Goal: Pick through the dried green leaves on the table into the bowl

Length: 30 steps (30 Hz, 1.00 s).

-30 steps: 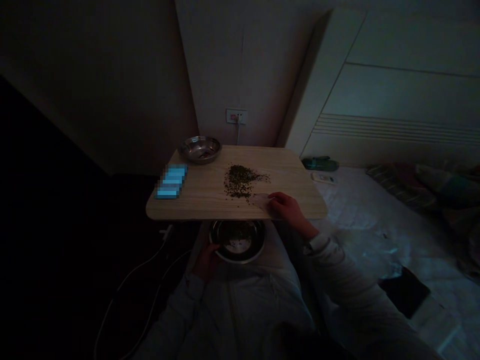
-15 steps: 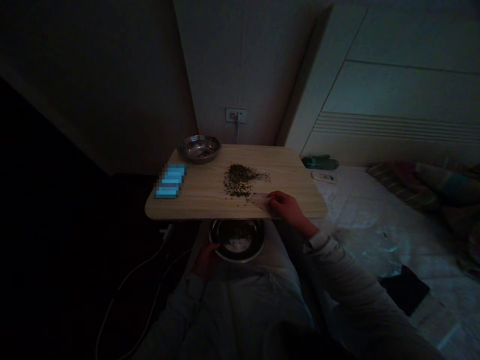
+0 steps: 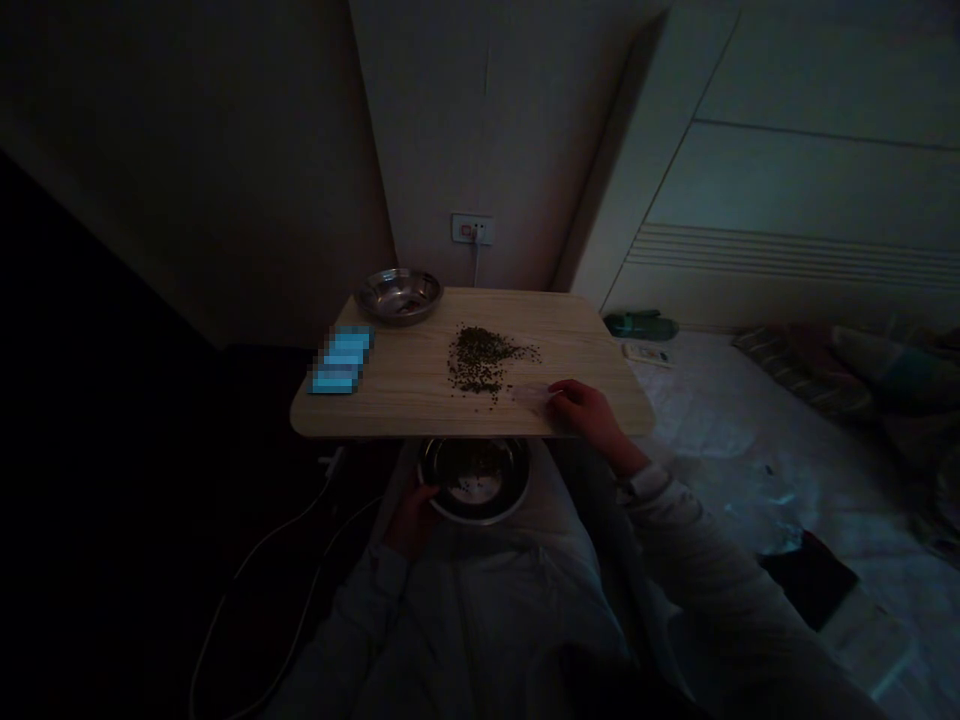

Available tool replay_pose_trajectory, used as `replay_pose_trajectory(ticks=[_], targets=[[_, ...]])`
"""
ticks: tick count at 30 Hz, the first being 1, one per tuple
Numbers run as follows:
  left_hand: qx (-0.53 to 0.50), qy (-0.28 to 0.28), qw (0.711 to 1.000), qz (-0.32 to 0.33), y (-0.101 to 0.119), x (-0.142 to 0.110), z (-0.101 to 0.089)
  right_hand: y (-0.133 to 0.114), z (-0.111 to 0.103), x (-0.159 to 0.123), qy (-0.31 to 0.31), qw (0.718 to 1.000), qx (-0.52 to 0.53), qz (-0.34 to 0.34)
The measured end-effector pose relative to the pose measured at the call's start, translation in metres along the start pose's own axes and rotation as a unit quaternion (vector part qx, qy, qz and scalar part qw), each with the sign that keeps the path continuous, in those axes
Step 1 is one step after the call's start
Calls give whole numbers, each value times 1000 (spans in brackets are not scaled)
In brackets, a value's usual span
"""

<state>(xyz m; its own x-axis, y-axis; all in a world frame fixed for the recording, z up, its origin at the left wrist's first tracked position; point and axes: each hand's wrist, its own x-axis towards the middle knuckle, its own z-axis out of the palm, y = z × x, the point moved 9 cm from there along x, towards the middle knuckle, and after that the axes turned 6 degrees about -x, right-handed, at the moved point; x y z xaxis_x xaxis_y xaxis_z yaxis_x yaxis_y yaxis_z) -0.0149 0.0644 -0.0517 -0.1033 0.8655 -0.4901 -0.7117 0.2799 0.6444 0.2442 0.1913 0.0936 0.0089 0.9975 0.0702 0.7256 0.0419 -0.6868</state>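
My right hand (image 3: 583, 412) is closed on a clear, thin plastic piece (image 3: 531, 397), its exact kind unclear, low over the near right part of a small wooden table (image 3: 405, 405). Just left of that plastic lies a spread of small dark beans or seeds (image 3: 480, 360). Below the table's near edge, a metal bowl (image 3: 480, 512) rests on my lap with some of the same grains inside. My left hand (image 3: 411, 520) grips this bowl by its left rim, thumb over the edge.
A second metal bowl (image 3: 399, 298) stands at the table's back left, with a lit phone (image 3: 342, 360) in front of it. On the bed to the right lie a green bottle (image 3: 642, 325) and a pale remote (image 3: 648, 355). A white cable (image 3: 259, 550) loops on the floor.
My right hand has moved a little to the right, drawing the clear plastic piece away from the grains. My left hand and the lap bowl stay where they were.
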Motion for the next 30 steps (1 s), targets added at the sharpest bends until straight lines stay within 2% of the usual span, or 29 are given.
replay_pose_trajectory(ticks=[8,16,22,30], targets=[[3,1,1000,-2,-1,1,0,-5,7,-8,-25,1000,2,-18],[5,11,1000,-11,-1,0,-1,-13,19,-4,-30,999,4,-33],[1,-4,1000,0,-1,3,-2,-22,23,-1,-26,999,-4,-39],[7,9,1000,10,1,0,-3,-34,32,-4,-52,997,6,-49]])
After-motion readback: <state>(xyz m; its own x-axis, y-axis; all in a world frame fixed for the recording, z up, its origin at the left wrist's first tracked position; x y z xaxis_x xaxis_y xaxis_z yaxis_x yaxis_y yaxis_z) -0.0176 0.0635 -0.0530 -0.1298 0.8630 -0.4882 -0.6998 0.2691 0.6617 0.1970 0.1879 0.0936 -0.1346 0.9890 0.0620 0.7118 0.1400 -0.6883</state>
